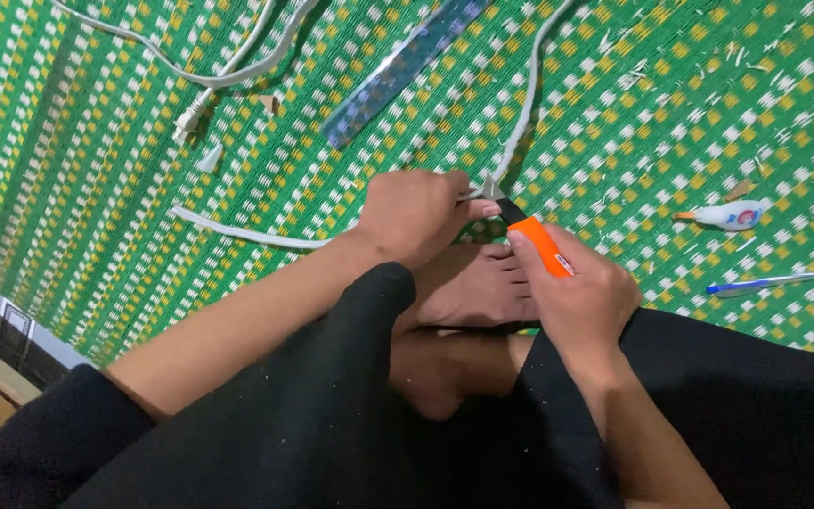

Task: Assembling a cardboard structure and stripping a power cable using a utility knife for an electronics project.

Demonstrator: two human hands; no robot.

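Head view looks down on one person sitting cross-legged on a green woven mat (671, 113) patterned in white and yellow. Two hands work above the person's bare feet (468, 287). One left hand (416, 215) is closed around a white flat cable (237, 231), pinching it just beside the blades. One right hand (581, 297) is wrapped around the orange handle of one pair of cutters (529, 236), whose dark metal tip meets the cable right at the left hand's fingertips; whether the blades have bitten through is hard to tell from here.

Taking the cutters as the landmark: the held cable runs off to their left across the mat, and another stretch of it climbs away above them toward the top edge. One clear plastic ruler (407, 66) lies above and to the left of the cutters. One white plug (190, 118) on a second looped cord (228, 66) sits farther left and above. To the right of the cutters lie one small white correction-tape dispenser (732, 215) and, below it, one blue pen (779, 280). Many tiny white scraps are scattered on the mat above and right of the cutters.
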